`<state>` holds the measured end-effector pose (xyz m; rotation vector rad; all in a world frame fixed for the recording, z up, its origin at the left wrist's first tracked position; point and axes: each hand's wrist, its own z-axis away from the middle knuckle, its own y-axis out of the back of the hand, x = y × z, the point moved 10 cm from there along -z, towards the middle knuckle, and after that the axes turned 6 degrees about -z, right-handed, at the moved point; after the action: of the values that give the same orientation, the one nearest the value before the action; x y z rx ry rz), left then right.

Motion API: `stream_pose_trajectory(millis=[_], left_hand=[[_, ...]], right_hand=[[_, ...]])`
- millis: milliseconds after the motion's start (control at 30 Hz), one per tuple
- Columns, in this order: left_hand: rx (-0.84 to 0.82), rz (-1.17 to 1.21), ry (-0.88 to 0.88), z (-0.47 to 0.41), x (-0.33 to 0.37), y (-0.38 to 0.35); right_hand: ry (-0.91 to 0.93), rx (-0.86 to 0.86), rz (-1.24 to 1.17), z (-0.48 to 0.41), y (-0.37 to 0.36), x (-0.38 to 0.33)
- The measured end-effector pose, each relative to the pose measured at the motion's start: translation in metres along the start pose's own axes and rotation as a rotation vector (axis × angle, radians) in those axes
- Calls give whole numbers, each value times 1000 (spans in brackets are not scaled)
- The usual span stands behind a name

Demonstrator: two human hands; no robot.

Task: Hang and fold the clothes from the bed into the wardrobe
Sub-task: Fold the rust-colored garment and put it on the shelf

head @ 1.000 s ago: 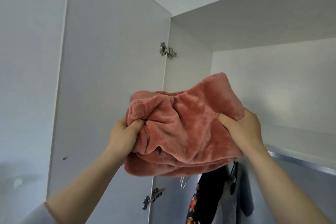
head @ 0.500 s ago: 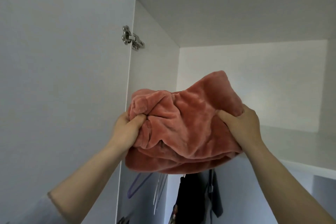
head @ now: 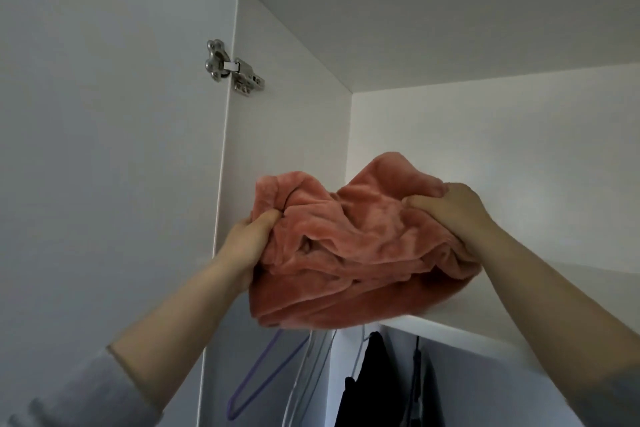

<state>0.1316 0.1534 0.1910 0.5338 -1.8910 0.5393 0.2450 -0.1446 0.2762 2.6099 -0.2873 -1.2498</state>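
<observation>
White wardrobe [head: 485, 149] interior, door [head: 104, 149] swung open at 9 o'clock. Folded coral fleece garment [head: 353, 253] at centre, at front lip of top shelf [head: 485, 340], near edge overhanging. Long axis 9-to-3. Left hand [head: 247, 246] grips 9 o'clock end, thumb pressed into pile on top, other fingers hidden beneath. Right hand [head: 453, 208] grips 2 o'clock corner, fingers curled round fabric. Plush, rumpled on top, layered folds along near edge. Purple hanger [head: 256, 381], dark clothing [head: 374, 385] at 6 o'clock below shelf.

left hand [head: 247, 246]: fingers hidden under fleece [head: 346, 246] | right hand [head: 453, 210]: fingers hidden behind fleece | purple hanger [head: 263, 378]: top behind fleece | black garment [head: 370, 381]: cut by bottom edge | shelf [head: 485, 334]: left end covered
</observation>
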Motion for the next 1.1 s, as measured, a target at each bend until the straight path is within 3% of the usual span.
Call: stream_pose_trajectory(millis=[100,200,267,333,400,500,633,900,1100], left_hand=[[-69,-18,116,-7,-14,-9],[-236,-148,215,-12,-20,-18],[-286,-206,244,-16,-22,-19],[-320,-244,239,-18,-22,-20],[-340,-248,228,-19,-22,-21],[-342,-257,228,-19,-23,-21],[-350,-250,229,-18,-26,-21],[-380,-198,213,-8,-24,-26],[-406,-280,182,11,-23,-34]], right_hand=[[-165,-188,55,-10,-16,28],[-241,-272,318,-9,-15,42],[-42,-85,586,-8,3,21],[253,15,496,19,2,-21],[427,-119,374,53,-19,-51],[551,-346,593,90,-64,-58],[409,-582,536,107,-82,-35],[472,-385,685,93,-87,-15],[283,-477,640,39,-69,26]])
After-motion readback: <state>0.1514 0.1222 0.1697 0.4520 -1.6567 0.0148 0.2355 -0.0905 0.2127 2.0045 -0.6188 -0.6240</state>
